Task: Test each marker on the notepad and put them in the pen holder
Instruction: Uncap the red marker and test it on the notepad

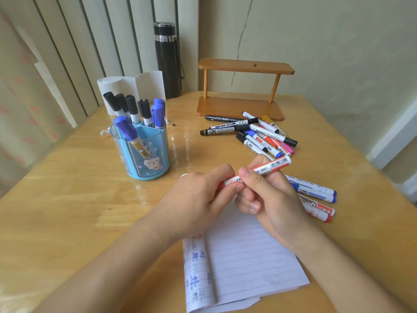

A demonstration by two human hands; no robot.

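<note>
Both hands hold one white and red marker [268, 166] above the top of the lined notepad [246, 263]. My left hand [198, 197] grips its cap end, which is hidden inside the fingers. My right hand [268, 195] pinches the barrel. The blue pen holder [144, 152] stands to the left with several black and blue capped markers in it. A loose pile of markers [259, 134] lies at the back right. A few more markers [316, 197] lie just right of my right hand.
A wooden two-tier shelf [243, 89] stands at the back against the wall. A black flask [167, 59] and a paper roll [130, 89] stand behind the pen holder. The notepad's turned-back page [196, 267] shows blue ink marks.
</note>
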